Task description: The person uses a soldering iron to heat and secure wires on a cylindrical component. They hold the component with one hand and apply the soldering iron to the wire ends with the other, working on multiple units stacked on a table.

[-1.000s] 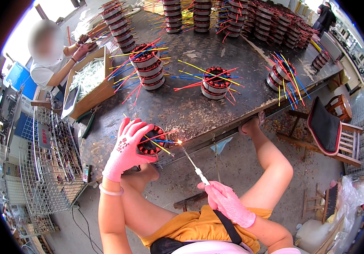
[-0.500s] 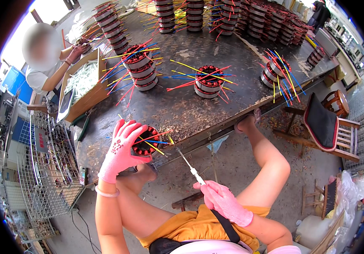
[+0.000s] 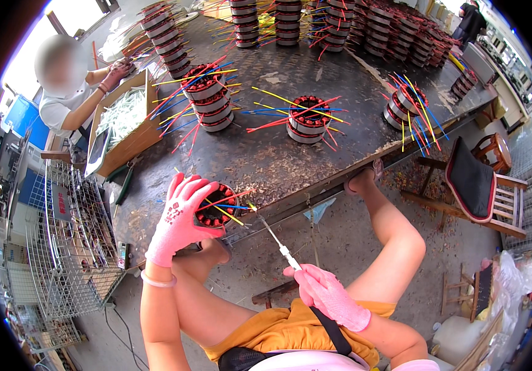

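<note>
Left hand (image 3: 181, 213): gripping wound ring (image 3: 223, 217), wire ends (image 3: 252, 207) projecting between hands. Right hand (image 3: 330, 297): holding slim torch (image 3: 286, 252), tip hovering beside them; earlier bright flame no longer showing, heating seemingly pausing.

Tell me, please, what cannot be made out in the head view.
Head view:
Left side of the round, dark ring with red windings: hidden behind the fingers of the pink-gloved left hand.
Rear of the slim metallic rod with a white handle: covered by the pink-gloved right hand.
Whether the rod's tip touches the thin coloured wires: too small.
Top of the tall, red-and-grey stack of rings: cut off by the upper edge.
</note>
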Action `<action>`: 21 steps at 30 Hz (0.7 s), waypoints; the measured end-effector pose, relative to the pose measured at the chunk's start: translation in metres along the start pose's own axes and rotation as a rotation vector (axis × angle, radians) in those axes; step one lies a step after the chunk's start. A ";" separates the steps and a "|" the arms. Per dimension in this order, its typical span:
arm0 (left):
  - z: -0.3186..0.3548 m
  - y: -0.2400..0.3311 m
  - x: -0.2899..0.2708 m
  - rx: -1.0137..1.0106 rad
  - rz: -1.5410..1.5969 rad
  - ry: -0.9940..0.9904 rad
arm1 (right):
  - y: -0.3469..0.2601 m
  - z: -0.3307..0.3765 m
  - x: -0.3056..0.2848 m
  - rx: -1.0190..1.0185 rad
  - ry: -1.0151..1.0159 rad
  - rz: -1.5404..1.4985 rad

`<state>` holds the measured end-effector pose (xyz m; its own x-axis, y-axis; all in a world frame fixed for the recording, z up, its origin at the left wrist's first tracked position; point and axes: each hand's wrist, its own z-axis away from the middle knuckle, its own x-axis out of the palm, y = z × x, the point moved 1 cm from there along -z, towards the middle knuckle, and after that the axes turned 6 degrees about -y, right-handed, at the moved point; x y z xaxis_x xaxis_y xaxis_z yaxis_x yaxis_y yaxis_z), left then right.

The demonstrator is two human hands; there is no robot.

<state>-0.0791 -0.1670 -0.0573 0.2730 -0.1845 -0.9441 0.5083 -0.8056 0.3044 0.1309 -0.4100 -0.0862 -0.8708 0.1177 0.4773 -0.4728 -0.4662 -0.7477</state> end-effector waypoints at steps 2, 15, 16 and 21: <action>0.000 0.000 0.001 -0.003 -0.002 0.003 | 0.003 -0.001 -0.001 -0.012 -0.001 0.011; 0.001 0.001 0.000 -0.006 -0.008 0.013 | -0.006 0.002 0.002 0.029 0.021 0.011; 0.001 0.001 0.000 -0.006 -0.006 0.013 | -0.005 0.002 0.001 0.027 0.018 0.007; 0.000 0.002 0.000 -0.008 -0.005 0.012 | -0.004 0.001 0.002 0.008 0.016 0.001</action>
<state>-0.0783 -0.1689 -0.0570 0.2802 -0.1737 -0.9441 0.5159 -0.8021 0.3007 0.1309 -0.4085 -0.0821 -0.8735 0.1305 0.4690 -0.4706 -0.4732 -0.7448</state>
